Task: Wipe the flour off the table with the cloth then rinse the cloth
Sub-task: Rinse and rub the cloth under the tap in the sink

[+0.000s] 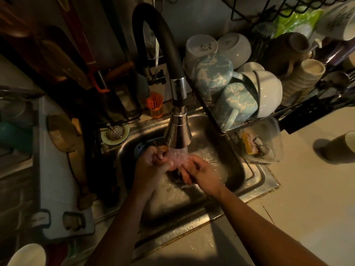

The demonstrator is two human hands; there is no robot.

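Note:
Both my hands are inside the steel sink (255, 181), under running water from the black faucet (177, 131). A small pinkish cloth (177, 159) is bunched between them, right in the stream. My left hand (150, 162) grips the cloth's left side with curled fingers. My right hand (201, 172) holds its right side, fingers curled round it. Most of the cloth is hidden by fingers and water.
A dish rack (249, 120) full of mugs and bowls stands behind the sink on the right. A clear tub (276, 143) with sponges sits beside the basin. A sink strainer (115, 133) and an orange brush holder (156, 106) sit at the back left. A cup (340, 146) stands on the counter.

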